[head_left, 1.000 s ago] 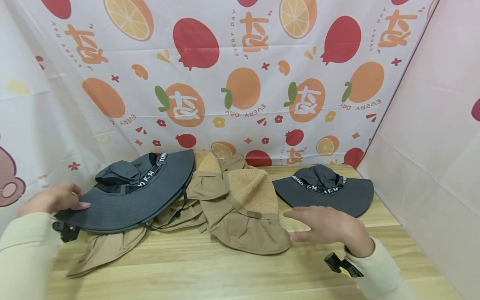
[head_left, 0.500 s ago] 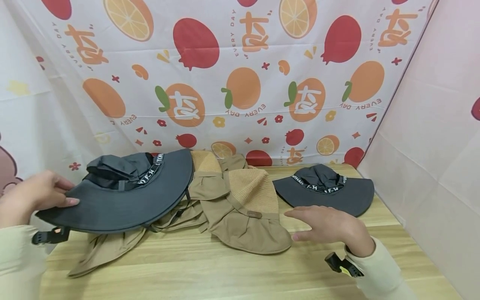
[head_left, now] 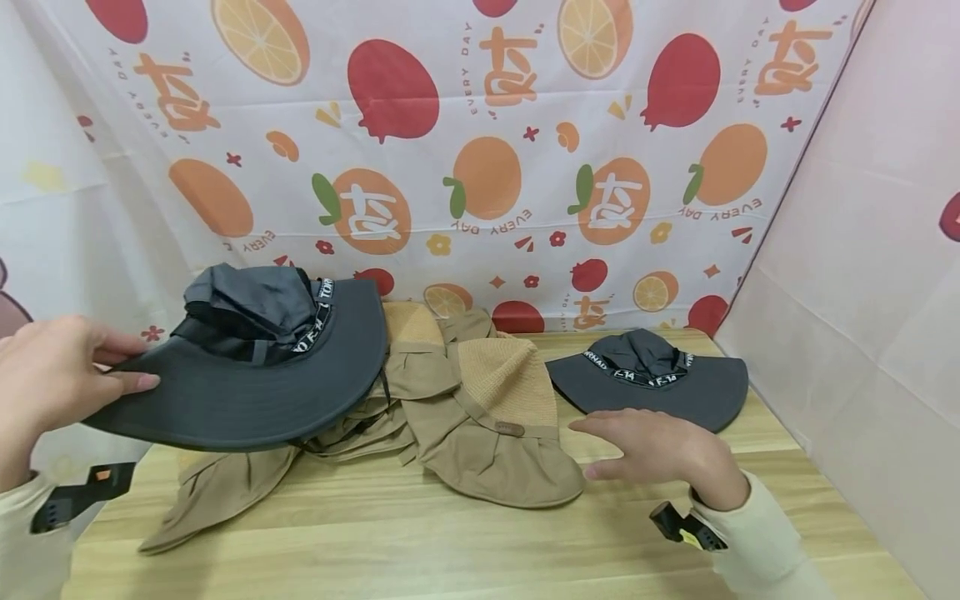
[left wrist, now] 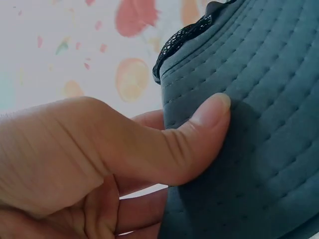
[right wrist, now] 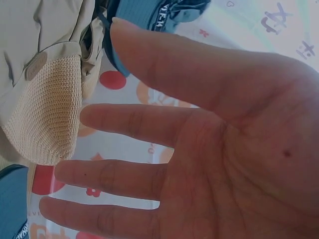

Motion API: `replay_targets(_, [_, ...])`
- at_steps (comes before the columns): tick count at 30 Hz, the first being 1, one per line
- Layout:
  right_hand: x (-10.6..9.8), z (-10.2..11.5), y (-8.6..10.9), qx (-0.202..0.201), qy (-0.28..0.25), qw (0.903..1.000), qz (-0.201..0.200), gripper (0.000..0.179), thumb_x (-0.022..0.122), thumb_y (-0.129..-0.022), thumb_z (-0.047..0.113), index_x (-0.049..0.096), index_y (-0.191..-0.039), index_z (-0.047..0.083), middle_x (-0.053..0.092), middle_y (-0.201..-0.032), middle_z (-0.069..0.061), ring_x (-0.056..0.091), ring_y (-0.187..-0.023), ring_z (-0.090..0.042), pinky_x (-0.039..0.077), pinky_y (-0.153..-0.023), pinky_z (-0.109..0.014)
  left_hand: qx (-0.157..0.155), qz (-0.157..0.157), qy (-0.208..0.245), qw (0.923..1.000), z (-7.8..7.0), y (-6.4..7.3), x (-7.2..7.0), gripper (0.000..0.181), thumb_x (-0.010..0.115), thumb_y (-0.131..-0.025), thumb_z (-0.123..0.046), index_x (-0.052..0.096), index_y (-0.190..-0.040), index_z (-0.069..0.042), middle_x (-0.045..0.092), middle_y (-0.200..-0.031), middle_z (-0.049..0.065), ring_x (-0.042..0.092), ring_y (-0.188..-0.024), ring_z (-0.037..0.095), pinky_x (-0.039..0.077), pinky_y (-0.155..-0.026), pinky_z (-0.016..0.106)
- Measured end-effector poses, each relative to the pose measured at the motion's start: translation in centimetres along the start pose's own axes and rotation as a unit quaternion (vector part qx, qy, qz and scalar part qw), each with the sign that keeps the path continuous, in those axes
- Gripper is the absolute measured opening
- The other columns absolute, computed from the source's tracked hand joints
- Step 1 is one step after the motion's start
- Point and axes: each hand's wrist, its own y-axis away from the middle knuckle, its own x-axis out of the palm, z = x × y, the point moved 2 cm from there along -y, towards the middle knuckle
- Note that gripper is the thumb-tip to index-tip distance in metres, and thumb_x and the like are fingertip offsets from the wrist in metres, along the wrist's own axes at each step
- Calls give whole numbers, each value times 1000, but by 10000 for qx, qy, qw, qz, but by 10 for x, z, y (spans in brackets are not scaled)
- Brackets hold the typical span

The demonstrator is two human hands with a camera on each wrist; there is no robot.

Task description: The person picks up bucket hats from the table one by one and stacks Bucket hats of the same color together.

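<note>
My left hand point(head_left: 63, 375) pinches the left edge of a dark grey wide-brimmed hat point(head_left: 247, 408), thumb on top of the brim. In the left wrist view the thumb presses on the stitched brim point(left wrist: 269, 124), with fingers behind it. The hat is tilted, raised over tan sun hats at the left. My right hand point(head_left: 652, 450) hovers above the table, fingers spread and holding nothing; its palm point(right wrist: 239, 164) faces the right wrist camera. Nearest to it are a tan hat with a woven crown point(head_left: 506, 383) and a second dark grey hat point(head_left: 675, 396).
Tan hats overlap in the middle, another tan brim point(head_left: 217, 500) lies below the raised hat. The wooden table point(head_left: 420, 550) ends at a fruit-print cloth point(head_left: 487, 242) behind and a pale cloth wall point(head_left: 862, 292) on the right.
My left hand has drawn the dark grey hat left, then raised it, uncovering more of the tan hat beneath. The right hand has stayed almost still.
</note>
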Motion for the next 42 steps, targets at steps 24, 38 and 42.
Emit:
replay_targets(24, [-16,0,1,-172,101,9997,-154,62,69,-98,42,54,-150,12,55,-153,-14,51,-142,-38,43,-114,-58,1185,-586,48,9912,-81,33,-33,35,88,-75,-11,81,-109,-6,78,-75,8,48,-55,-6,32,-50,23])
replay_targets(38, [-38,-12,-14,244,-80,9909,-1324,83,70,-97,47,35,-160,4,41,-162,-21,43,-148,-43,40,-115,-63,1861,89,576,9808,-141,37,-17,30,93,-73,-24,82,-98,-36,75,-81,-18,58,-69,-5,43,-58,23])
replay_targets(42, [-41,-21,-23,208,-375,9903,-1324,88,74,-94,44,32,-160,2,43,-160,-23,48,-143,-43,43,-113,-61,2037,145,670,9766,-151,37,-13,31,93,-73,-21,82,-96,-37,73,-79,-21,58,-70,-4,42,-58,24])
